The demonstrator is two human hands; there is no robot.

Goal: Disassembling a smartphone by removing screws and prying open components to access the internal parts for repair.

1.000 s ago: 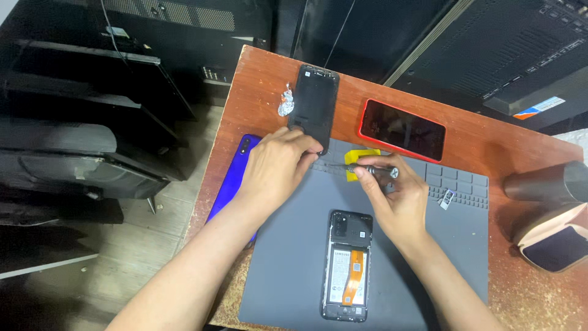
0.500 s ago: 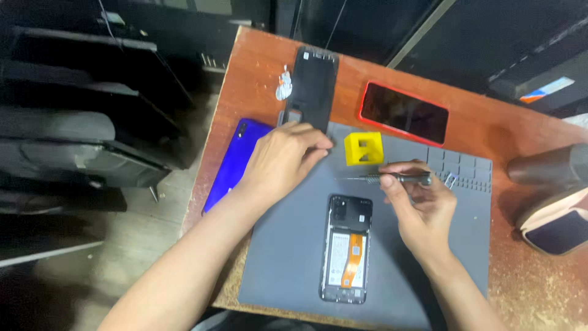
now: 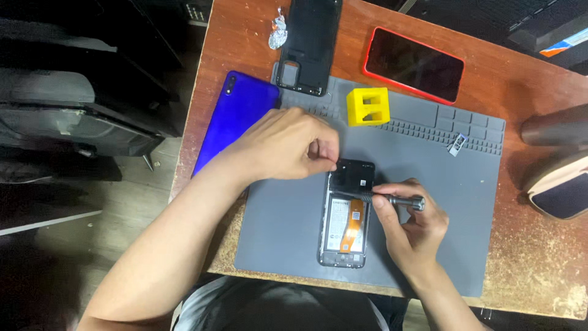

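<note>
Both hands have dropped onto the opened phone (image 3: pixel 344 214): left hand (image 3: pixel 288 147) pinches its top cover, right hand (image 3: pixel 409 224) grips a screwdriver (image 3: pixel 395 198). Back cover (image 3: pixel 308 46) already off; internals remain.

The opened phone (image 3: pixel 344 214) shows matt black plastic at its top end and a dull battery face crossed by a glossy orange flex strip. The screwdriver (image 3: pixel 395 199) in the right hand (image 3: pixel 407 230) looks like bare, satin metal. Under them lies a matt grey mat (image 3: pixel 282 233), rubbery and ribbed along its far edge. The tabletop (image 3: pixel 527 263) is worn reddish wood (rough and flaking at the near right corner). The blue back cover (image 3: pixel 236 119) at the left edge is glossy; the yellow block (image 3: pixel 367 106) is smooth plastic; the crumpled foil (image 3: pixel 277 34) glints.
</note>
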